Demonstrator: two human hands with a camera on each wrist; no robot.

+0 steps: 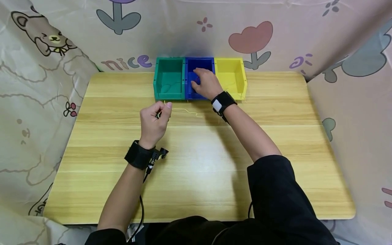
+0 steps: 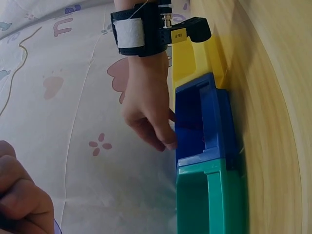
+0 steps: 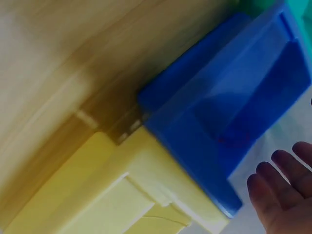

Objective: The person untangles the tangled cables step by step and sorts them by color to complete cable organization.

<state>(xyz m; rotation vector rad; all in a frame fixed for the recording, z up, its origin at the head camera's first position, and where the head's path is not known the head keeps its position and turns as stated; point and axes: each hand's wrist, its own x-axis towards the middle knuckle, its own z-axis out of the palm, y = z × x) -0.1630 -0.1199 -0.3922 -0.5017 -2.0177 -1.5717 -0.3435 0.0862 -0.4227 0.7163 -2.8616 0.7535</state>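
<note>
My left hand [image 1: 154,122] is curled over the table, gripping a yellow string [image 1: 185,110] whose loose end trails to the right. Something dark, too small to make out, shows inside that curled hand. My right hand [image 1: 209,85] hovers over the blue bin [image 3: 195,122], thumb and fingers apart, with nothing seen between them. Down in the blue bin lies a faint reddish strand [image 3: 234,141]. The green bin [image 1: 169,62] at left contains a thin dark strand [image 1: 166,87]. On the other side stands the yellow bin [image 1: 229,62], with a thin strand inside.
Joined side by side, the bins stand at the back edge of the wooden table [image 1: 196,163]. A patterned cloth [image 1: 177,30] hangs right behind them and along both sides. A black cable [image 1: 142,211] runs from the left wrist strap.
</note>
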